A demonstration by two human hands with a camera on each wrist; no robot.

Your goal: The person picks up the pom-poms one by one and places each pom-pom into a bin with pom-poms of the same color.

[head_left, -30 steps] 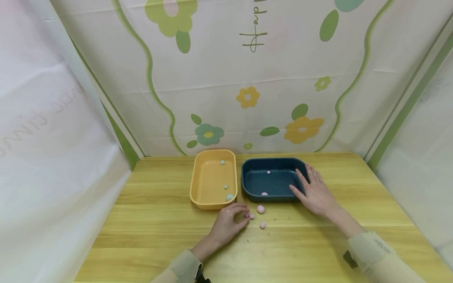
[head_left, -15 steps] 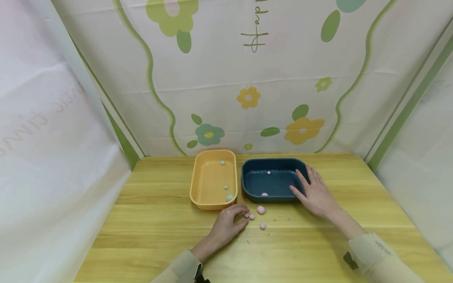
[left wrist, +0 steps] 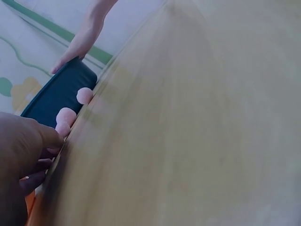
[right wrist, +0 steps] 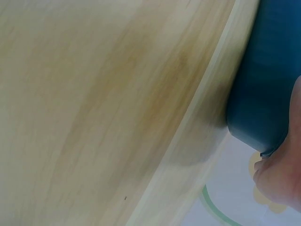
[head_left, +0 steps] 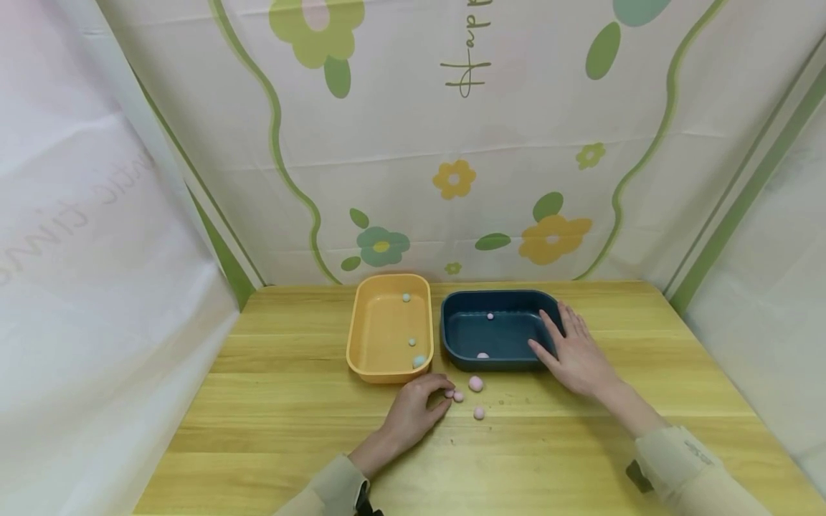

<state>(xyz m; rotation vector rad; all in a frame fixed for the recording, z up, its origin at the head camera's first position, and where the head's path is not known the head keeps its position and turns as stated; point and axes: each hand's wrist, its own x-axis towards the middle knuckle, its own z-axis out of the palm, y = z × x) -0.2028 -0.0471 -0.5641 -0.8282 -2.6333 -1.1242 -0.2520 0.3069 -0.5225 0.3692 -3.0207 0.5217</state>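
Note:
My left hand (head_left: pixel 413 412) is low over the table with fingers bent, in front of a yellow tray (head_left: pixel 371 374). A small pink ball (head_left: pixel 449 393) sits between its index finger and thumb. Right beside that lies another pink ball (head_left: pixel 459 396); a larger pink ball (head_left: pixel 475 383) and one nearer the front (head_left: pixel 479 413) are farther right. My right hand (head_left: pixel 577 362) rests, fingers spread, over the right end of a dark blue tray (head_left: pixel 497 363). The left wrist view shows bent fingers (left wrist: pixel 47 136) right at the pink balls (left wrist: pixel 62 128).
Inside the yellow tray are a few pale green balls (head_left: pixel 419 361). The blue tray holds pink balls (head_left: pixel 490 316). Both trays stand side by side at the back of the wooden table (head_left: pixel 290 430), before a flower-printed cloth (head_left: pixel 387 143). Tiny dark specks dot the tabletop.
My left thumb has drawn in slightly toward the small pink ball. The right hand and both trays stay where they were; the head view has shifted a little.

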